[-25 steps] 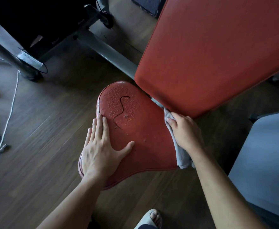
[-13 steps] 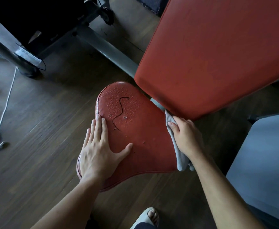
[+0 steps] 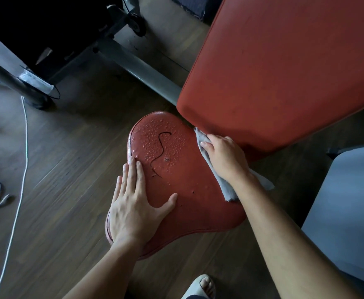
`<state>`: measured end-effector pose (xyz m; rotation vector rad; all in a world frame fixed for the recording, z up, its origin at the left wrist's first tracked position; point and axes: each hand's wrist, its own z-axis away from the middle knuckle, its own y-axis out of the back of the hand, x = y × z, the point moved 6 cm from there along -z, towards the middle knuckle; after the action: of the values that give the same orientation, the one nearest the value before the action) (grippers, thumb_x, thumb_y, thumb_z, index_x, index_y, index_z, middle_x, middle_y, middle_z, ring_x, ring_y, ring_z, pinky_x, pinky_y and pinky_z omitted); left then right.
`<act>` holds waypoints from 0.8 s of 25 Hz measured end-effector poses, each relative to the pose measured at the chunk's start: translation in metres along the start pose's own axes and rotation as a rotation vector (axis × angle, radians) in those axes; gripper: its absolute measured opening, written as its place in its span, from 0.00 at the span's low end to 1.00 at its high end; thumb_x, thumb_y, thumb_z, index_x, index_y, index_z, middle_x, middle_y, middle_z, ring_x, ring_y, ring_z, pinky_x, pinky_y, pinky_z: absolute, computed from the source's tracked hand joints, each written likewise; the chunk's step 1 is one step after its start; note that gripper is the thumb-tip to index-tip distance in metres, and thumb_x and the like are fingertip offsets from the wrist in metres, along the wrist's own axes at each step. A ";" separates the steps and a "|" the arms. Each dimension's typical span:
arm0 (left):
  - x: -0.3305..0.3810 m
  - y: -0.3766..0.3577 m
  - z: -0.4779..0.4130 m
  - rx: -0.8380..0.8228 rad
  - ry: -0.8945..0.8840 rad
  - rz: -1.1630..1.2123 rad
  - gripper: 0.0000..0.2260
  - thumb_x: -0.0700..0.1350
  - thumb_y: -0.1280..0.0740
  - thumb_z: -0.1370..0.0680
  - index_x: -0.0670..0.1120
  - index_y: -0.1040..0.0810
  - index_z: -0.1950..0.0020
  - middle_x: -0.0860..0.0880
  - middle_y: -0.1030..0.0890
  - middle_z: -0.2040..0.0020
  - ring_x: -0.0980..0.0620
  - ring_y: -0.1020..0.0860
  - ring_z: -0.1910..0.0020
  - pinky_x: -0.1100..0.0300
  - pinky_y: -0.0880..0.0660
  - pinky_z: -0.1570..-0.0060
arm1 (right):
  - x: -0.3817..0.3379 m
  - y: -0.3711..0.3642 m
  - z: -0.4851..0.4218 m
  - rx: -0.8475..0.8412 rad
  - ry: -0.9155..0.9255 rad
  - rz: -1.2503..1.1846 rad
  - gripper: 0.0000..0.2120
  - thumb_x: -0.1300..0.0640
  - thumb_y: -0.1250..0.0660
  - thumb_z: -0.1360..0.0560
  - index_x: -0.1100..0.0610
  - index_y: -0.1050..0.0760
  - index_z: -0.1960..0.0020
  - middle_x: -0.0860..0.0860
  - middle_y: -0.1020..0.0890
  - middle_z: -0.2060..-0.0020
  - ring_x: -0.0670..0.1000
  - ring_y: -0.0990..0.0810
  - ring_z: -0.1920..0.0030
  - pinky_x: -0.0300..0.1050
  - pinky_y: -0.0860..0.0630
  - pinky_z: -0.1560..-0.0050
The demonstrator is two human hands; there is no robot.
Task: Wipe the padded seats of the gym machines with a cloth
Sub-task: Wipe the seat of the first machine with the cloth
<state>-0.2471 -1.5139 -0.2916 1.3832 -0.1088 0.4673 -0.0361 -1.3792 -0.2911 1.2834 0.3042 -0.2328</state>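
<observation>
Left hand (image 3: 133,203): flat on the seat (image 3: 189,190), fingers straight and together, thumb spread toward centre. Holds nothing, palm bears on the seat's left and near part, fingertips along the left rim.

Right hand (image 3: 224,156): fingers curled over the cloth (image 3: 226,188) and gripping it, pressed to the seat's right edge, just under the backrest (image 3: 284,72). One grey cloth corner pokes out past the fingertips into the gap between seat and backrest. The rest trails under the wrist, with a loose end lying on the seat and another bit showing on the far side of the forearm.

Seat: red pad, heart-like outline, centre of view, above the wood floor (image 3: 58,190). Droplets (image 3: 166,134) cover the far left zone. A dark S-shaped line (image 3: 160,152) runs through them; cannot tell if it is a crack or a strand. A few small dark specks lie nearer the middle. The right and near areas look matte.

Backrest: red, large, tilted, upper right, its lower edge over the seat's far right.

Around: grey frame tube (image 3: 138,70) runs under the backrest; white cord (image 3: 23,137) on the floor at left; grey pad (image 3: 349,212) at right; foot in sandal (image 3: 202,284) at the bottom edge.
</observation>
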 end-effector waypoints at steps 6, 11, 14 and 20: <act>0.000 0.001 -0.002 -0.022 0.012 0.012 0.51 0.76 0.43 0.30 0.43 0.47 0.18 0.48 0.50 0.17 0.52 0.52 0.18 0.56 0.51 0.20 | 0.019 0.000 0.017 0.041 -0.128 0.020 0.13 0.48 0.42 0.17 0.53 0.21 0.45 0.51 0.16 0.49 0.56 0.23 0.47 0.50 0.29 0.51; -0.001 0.000 -0.003 -0.030 0.003 -0.002 0.52 0.76 0.43 0.30 0.43 0.49 0.18 0.49 0.51 0.17 0.52 0.53 0.18 0.58 0.54 0.21 | -0.007 -0.005 -0.008 0.007 -0.031 -0.017 0.15 0.48 0.42 0.17 0.50 0.23 0.35 0.48 0.17 0.43 0.54 0.24 0.43 0.50 0.29 0.46; -0.002 0.001 -0.003 -0.032 0.006 0.006 0.52 0.76 0.44 0.30 0.43 0.49 0.18 0.49 0.50 0.17 0.53 0.53 0.18 0.56 0.51 0.20 | 0.009 0.003 0.012 0.057 -0.091 -0.063 0.14 0.48 0.40 0.18 0.50 0.22 0.38 0.51 0.17 0.47 0.55 0.23 0.45 0.51 0.28 0.47; -0.001 0.001 -0.002 -0.031 0.013 0.010 0.52 0.76 0.43 0.30 0.44 0.50 0.18 0.49 0.50 0.17 0.53 0.52 0.18 0.57 0.52 0.20 | -0.007 -0.004 -0.015 -0.025 -0.031 -0.024 0.12 0.47 0.41 0.17 0.53 0.23 0.48 0.56 0.17 0.54 0.61 0.21 0.50 0.48 0.35 0.57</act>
<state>-0.2483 -1.5117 -0.2918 1.3500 -0.1119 0.4809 -0.0457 -1.3655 -0.2964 1.2514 0.2948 -0.2682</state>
